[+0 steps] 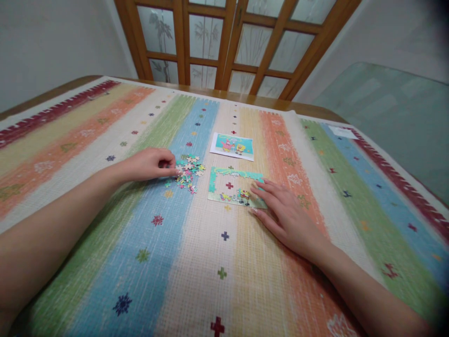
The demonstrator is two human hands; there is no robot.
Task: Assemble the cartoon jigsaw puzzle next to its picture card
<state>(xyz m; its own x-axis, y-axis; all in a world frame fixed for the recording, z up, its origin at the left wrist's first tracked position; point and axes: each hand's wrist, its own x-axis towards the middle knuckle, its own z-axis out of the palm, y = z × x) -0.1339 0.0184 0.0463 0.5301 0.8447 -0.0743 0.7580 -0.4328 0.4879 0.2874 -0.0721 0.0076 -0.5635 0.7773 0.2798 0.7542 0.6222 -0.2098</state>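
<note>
My left hand (149,164) reaches the left side of a loose heap of jigsaw puzzle pieces (189,166). Its thumb and fingertips come together in a pinch on a puzzle piece at the heap's edge, mostly covered by the fingers. To the right lies a partly assembled jigsaw puzzle (213,185), a rectangular frame of joined pieces with cartoon figures along the bottom. The tablecloth shows through its middle. My right hand (280,210) rests with fingers stretched and apart over the puzzle's right edge, hiding part of that side.
Just behind the puzzle lies a printed reference picture (233,146) with cartoon characters. A striped tablecloth (206,262) covers the table. Some white paper (343,132) sits near the far right edge. Beyond the table stand wood-framed glass doors (206,37).
</note>
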